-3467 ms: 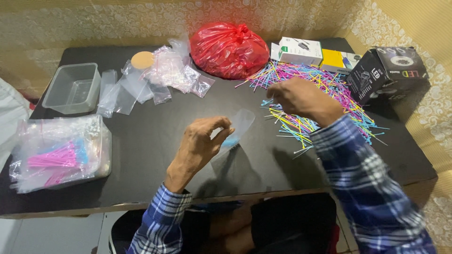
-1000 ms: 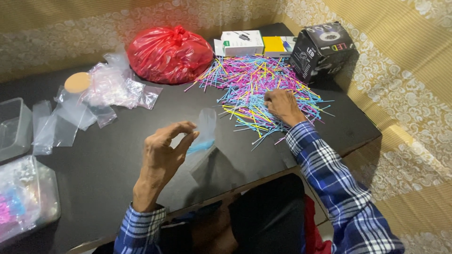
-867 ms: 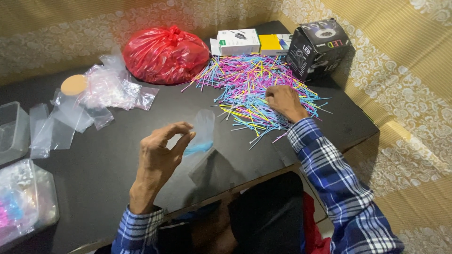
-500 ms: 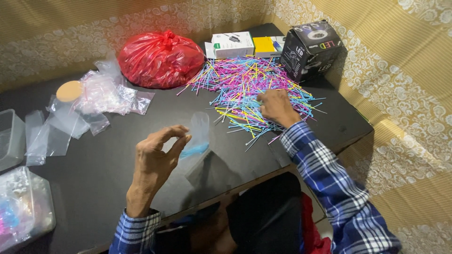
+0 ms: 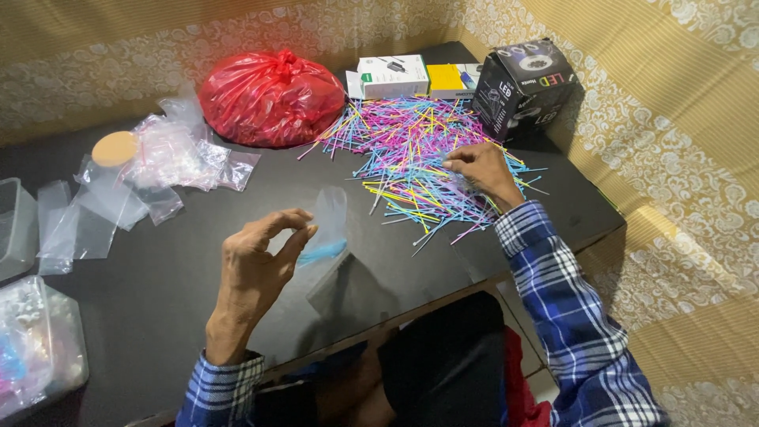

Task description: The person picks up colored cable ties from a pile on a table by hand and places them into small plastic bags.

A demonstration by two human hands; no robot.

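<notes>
Meanwhile, left fingers (image 5: 296, 237) pinch the clear bag (image 5: 328, 225), right fingers (image 5: 458, 162) touching sticks (image 5: 411, 150).

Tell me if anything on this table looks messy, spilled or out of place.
The coloured sticks lie in a loose, criss-crossed heap on the black table, some straying toward its near edge. The right hand rests on the heap; the left hand pinches a small clear bag. More clear bags lie crumpled at the left.
</notes>
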